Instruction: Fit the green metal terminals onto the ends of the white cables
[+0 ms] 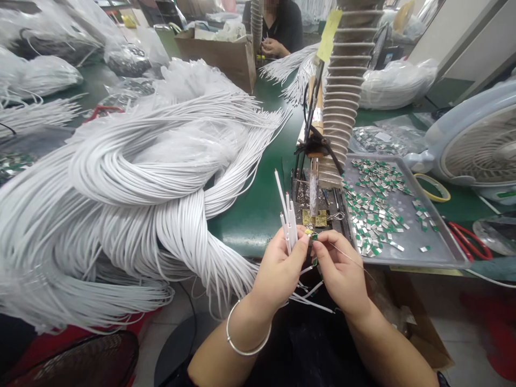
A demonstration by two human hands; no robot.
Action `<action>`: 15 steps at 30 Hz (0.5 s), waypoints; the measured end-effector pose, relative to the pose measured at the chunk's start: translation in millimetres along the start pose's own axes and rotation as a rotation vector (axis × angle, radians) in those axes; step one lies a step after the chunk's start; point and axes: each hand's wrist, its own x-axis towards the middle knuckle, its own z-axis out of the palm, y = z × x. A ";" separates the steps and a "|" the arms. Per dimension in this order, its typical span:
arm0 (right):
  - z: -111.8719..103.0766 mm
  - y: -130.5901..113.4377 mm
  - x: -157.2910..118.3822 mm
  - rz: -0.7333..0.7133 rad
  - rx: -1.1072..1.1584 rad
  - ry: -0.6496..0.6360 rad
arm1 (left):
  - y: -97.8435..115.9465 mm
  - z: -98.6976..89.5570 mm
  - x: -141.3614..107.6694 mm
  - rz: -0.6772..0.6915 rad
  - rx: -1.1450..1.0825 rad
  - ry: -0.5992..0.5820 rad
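Note:
My left hand [284,263] is closed around several white cables [287,215], whose ends stick up above the fingers. Thumb and fingers of my right hand [338,266] pinch a small green piece [315,237], with a thin wire [346,253] trailing to the right. Both hands nearly touch beneath the tip of an upright soldering iron [314,188]. Behind the fingertips lies a yellowish pad [315,217] on the iron's stand. More white cables with green ends hang below the hands.
Large bundles of white cable [173,199] cover the left. On the right are a grey tray [433,250] of small green and silver boards, red-handled scissors [470,242] and a fan [479,142]. A ribbed duct [342,91] hangs behind the iron. Another person [278,32] sits across.

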 end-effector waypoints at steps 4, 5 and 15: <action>-1.0 1.0 0.4 -0.012 -0.005 -0.017 | -1.0 -1.4 0.2 0.019 0.019 -0.006; -1.4 1.6 0.7 -0.024 -0.013 -0.025 | -1.4 -2.0 0.5 0.020 0.022 -0.008; -8.9 11.9 7.5 -0.453 -0.263 0.063 | 9.9 -10.6 -1.6 0.024 0.348 -0.092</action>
